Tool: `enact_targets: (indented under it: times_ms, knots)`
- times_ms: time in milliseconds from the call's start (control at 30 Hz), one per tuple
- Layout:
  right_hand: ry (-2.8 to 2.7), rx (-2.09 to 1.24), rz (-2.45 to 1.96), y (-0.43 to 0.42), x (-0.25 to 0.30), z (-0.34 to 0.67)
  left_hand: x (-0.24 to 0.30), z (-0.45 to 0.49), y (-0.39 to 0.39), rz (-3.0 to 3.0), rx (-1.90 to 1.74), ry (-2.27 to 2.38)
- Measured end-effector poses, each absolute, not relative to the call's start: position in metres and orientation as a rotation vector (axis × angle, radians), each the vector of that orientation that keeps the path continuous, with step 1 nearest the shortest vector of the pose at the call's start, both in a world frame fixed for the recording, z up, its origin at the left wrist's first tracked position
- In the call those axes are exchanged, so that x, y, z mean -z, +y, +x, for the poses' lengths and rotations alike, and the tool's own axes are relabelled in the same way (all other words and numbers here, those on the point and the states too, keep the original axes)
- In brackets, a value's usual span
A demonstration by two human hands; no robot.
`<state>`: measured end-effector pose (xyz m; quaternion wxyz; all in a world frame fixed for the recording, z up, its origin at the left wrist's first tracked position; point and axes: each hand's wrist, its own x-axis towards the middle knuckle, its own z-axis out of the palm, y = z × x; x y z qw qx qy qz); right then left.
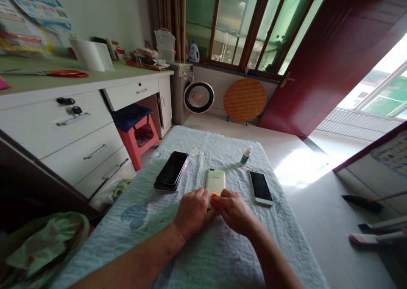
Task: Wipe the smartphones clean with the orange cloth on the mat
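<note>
A pale gold phone lies back side up on the cloth-covered table. My left hand is closed around its lower left side. My right hand pinches a small orange cloth and presses it against the lower part of the phone's back. To the left rests a stack of dark phones, screen up. A white phone with a black screen lies to the right. Behind it a small spray bottle with a blue label stands upright.
A white desk with drawers runs along the left, with a red stool under it. A lined bin stands at the lower left. Farther back are a washing machine with its door open and a round wooden tabletop.
</note>
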<state>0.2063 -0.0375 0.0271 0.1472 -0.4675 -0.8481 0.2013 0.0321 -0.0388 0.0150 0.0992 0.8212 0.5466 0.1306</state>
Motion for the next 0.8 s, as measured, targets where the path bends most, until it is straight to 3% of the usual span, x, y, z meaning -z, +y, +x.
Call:
enact_targets:
  times_ms: [600, 800]
  knots:
    - [-2.402, -0.721, -1.430, -0.034, -0.040, 0.217, -0.004, 0.016, -0.025, 2.446, -0.514, 1.340]
    - [-2.408, -0.601, -1.602, -0.024, -0.043, 0.215, 0.000, 0.015, -0.022, 2.500, -0.468, 1.282]
